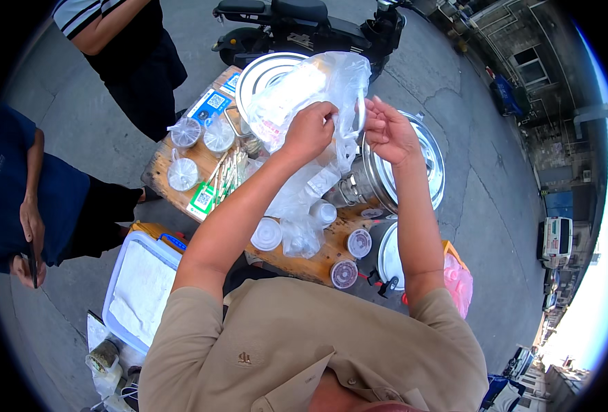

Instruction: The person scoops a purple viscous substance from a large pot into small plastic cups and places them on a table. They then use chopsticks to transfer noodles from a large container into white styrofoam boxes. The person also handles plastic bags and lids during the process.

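Note:
A thin, translucent plastic carrier bag point(316, 77) is held up over the wooden table point(309, 265). My left hand point(309, 131) grips its near side with curled fingers. Beside the bag's handle loop, my right hand point(392, 133) has its palm turned up and fingers partly bent; whether they pinch the loop is unclear. Beneath my hands lie more clear plastic bags point(291, 198). Close by stand a stack of white plastic cups point(323, 213) and a white-lidded tub point(267, 234). A shiny round metal lid point(262, 67) is partly behind the bag.
Wrapped bowls point(184, 132), paper-sleeved chopsticks point(226, 172) and printed code cards point(212, 105) cover the table's left side. Large lidded metal pots point(432, 175) stand right, near lidded cups point(359, 243). Two people stand left, one holding a phone point(33, 265). An electric scooter point(309, 31) is parked beyond.

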### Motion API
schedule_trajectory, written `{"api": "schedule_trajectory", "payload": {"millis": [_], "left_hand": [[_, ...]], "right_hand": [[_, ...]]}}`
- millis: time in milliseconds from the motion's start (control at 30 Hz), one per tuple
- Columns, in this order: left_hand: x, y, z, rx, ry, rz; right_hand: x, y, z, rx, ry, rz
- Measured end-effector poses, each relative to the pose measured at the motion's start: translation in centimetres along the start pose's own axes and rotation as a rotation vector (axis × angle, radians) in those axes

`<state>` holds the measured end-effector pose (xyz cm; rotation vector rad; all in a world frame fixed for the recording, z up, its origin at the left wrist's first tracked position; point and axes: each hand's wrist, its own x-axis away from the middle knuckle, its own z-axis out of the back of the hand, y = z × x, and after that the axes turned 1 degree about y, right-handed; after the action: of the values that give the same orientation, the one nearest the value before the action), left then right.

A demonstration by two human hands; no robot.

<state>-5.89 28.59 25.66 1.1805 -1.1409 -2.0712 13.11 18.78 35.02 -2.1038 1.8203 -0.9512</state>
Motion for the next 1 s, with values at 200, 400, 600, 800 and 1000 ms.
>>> {"api": "schedule_trajectory", "payload": {"millis": [200, 400, 600, 800, 1000], "left_hand": [[1.3, 2.0, 4.2, 0.283, 0.162, 0.107], [3.3, 4.3, 7.1, 0.326, 0.156, 0.076], [4.4, 3.9, 6.6, 0.420, 0.094, -0.045], [4.3, 0.1, 9.4, 0.125, 0.211, 0.172], [1.6, -6.3, 11.1, -0.344, 0.185, 0.102]], "right_hand": [[6.3, -1.6, -8.6, 0.377, 0.501, 1.035], [2.8, 5.5, -12.4, 1.438, 0.290, 0.851], [-10.9, 3.3, -5.6, 2.222, 0.067, 0.449], [-19.1, 6.1, -1.0, 2.424, 0.103, 0.399], [-21.0, 6.7, -2.1, 2.584, -0.050, 0.491]]}}
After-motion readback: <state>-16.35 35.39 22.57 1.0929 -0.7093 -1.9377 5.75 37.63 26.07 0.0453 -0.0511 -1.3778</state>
